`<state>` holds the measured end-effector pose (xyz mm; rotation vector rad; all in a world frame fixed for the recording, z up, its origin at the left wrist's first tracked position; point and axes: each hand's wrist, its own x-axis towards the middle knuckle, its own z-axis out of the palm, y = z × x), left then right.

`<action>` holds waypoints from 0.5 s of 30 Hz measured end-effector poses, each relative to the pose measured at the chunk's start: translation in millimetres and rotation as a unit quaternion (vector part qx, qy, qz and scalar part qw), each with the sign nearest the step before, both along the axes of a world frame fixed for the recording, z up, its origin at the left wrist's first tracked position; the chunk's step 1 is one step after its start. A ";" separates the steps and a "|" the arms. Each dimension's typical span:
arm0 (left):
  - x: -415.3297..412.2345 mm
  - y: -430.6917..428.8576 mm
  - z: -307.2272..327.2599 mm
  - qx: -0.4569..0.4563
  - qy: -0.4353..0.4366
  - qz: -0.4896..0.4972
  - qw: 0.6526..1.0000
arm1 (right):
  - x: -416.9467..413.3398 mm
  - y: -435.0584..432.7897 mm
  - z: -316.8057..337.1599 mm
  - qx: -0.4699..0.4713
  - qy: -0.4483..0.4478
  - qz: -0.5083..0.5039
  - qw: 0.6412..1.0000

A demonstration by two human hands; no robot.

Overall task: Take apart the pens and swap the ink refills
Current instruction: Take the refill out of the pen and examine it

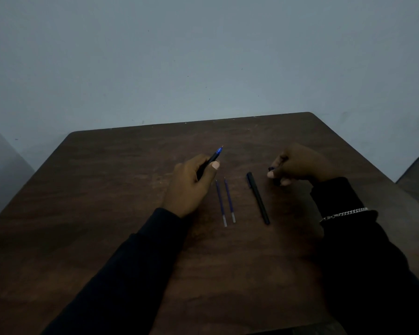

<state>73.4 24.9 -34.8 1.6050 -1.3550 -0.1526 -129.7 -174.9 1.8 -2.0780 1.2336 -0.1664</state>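
Pen gripped by left hand, blue tip raised toward table's far edge. Small dark piece pinched in right hand. Two refills laid mid-table, parallel, between hands; black barrel just beside them, rightward.

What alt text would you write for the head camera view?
A left hand holds a black pen with a blue tip over a dark wooden table, while the right hand pinches a small dark piece. Between them lie two thin blue ink refills and a black pen barrel.
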 end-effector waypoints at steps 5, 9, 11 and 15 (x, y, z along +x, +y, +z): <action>-1.0 0.2 1.4 0.000 -0.002 -0.008 1.000 | 11.2 9.1 -4.7 0.030 0.000 -0.013 0.999; -1.1 0.0 1.0 0.007 -0.007 -0.010 1.000 | 13.5 11.7 -4.8 0.040 0.002 -0.035 0.999; -2.3 0.0 1.4 0.008 -0.007 -0.010 1.000 | 13.0 12.3 -5.3 0.046 0.000 -0.042 0.998; -3.0 0.6 3.4 0.005 -0.011 -0.009 1.000 | 12.2 11.4 -6.9 0.043 -0.004 -0.055 0.998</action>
